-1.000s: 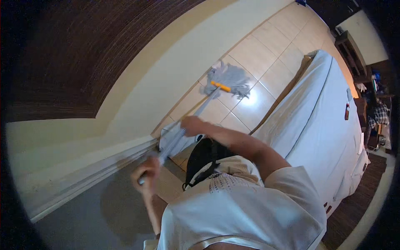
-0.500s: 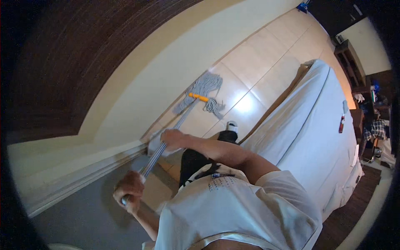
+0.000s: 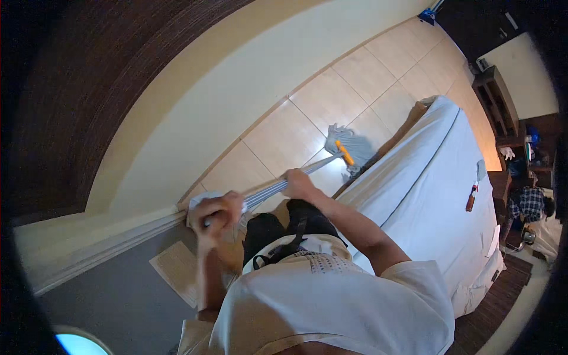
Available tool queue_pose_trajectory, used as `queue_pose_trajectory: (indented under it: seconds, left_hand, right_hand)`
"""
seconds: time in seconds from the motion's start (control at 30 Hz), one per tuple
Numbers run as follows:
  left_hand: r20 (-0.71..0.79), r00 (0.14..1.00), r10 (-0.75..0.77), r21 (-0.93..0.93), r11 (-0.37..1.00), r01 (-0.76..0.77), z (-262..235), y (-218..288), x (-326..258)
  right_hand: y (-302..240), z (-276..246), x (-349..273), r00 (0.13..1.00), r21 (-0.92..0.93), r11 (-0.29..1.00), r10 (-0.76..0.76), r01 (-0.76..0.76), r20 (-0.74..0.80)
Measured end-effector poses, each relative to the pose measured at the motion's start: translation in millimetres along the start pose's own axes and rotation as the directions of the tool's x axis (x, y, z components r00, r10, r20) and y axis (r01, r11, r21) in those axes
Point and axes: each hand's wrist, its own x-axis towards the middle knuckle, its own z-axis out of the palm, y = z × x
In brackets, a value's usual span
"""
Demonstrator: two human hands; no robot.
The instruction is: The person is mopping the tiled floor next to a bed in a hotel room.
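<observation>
Just left of white sheet (image 3: 397, 198), mop head (image 3: 356, 143) sits on tiles (image 3: 287, 133); your left hand (image 3: 216, 212) and right hand (image 3: 299, 184) both clench striped handle (image 3: 264, 194).

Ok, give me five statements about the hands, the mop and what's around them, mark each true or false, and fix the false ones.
1. The left hand and the right hand both grip the mop handle. True.
2. The left hand is closer to the mop head than the right hand. False: the right hand is closer.
3. The mop head is on the tiled floor. True.
4. The mop has a blue clip. False: the clip is orange.
5. The person wears a black shirt. False: the shirt is whitish.
</observation>
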Motion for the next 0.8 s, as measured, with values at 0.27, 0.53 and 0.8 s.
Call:
queue_pose_trajectory:
  seconds: [0.27, 0.53, 0.8]
  left_hand:
    - [0.204, 0.961, 0.187, 0.086, 0.974, -0.208, 12, 65, 23]
    - [0.296, 0.935, 0.195, 0.021, 0.977, -0.210, 36, 18, 46]
    - [0.364, 0.918, -0.161, 0.142, 0.983, 0.116, 49, -48, 88]
  right_hand:
    - [-79, 6, 42, 0.949, 0.283, 0.906, -0.309, 0.314, -0.064]
    - [-4, -23, 19, 0.987, 0.136, 0.981, -0.128, 0.141, -0.100]
    - [89, -75, 43, 0.995, -0.024, 1.000, -0.016, 0.014, -0.095]
